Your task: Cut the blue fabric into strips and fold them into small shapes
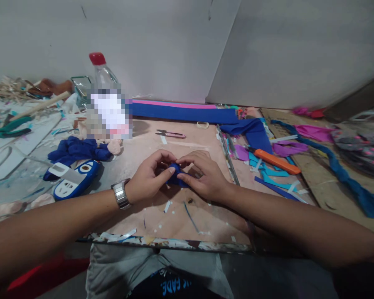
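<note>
Close to the table's front edge, both hands meet over a small piece of dark blue fabric [177,179]. My left hand [152,172], with a metal watch on its wrist, pinches the fabric's upper left side between thumb and fingers. From the other side, my right hand [204,174] grips it with the thumb low on the cloth and the fingers curled over the top. Part of the fabric is hidden under the fingers. Beyond the hands lies a pair of thread snips [171,134], with a cream ring-shaped item [202,125] farther back.
Left are a bunched blue cloth [77,150], a blue-and-white device [77,180], green-handled pliers [14,126] and a red-capped bottle [104,72]. A long blue fabric strip [180,112] runs along the wall. Right lie an orange utility knife [277,161] and several fabric scraps.
</note>
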`<state>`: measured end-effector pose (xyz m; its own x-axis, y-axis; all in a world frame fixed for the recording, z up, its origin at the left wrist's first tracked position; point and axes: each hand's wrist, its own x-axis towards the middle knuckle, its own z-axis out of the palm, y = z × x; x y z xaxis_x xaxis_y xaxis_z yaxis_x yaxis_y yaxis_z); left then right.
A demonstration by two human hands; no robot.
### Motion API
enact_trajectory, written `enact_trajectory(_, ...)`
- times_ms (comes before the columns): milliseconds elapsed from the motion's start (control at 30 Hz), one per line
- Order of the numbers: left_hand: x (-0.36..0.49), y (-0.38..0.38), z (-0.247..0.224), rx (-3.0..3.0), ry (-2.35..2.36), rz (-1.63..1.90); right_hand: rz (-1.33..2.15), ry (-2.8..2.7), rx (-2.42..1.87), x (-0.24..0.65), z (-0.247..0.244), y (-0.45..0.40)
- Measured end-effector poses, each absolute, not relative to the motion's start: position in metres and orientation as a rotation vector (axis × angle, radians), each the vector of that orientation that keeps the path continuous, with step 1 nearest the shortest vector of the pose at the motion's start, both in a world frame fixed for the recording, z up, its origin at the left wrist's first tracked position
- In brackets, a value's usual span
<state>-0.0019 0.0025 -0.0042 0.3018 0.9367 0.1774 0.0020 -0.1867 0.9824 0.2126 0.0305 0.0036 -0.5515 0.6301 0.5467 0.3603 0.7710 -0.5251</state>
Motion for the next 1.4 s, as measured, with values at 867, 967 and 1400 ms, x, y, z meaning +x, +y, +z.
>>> enact_trajectory(867,-0.003,0.0036,-0.0045,1.597,0.977,1.034,0.401,-2.183,-0.835,0.2112,0.0058,0.0298)
enact_trajectory(967,-0.0024,0.0028,-0.0036,1.571,1.002,1.04,0.405,-2.182,-0.828,0.2112,0.0061,0.0297)
enact_trajectory(1400,-0.0013,0.0027,-0.0052,1.482,0.953,1.104,0.389,-2.176,-0.813,0.212,0.0047,0.0305)
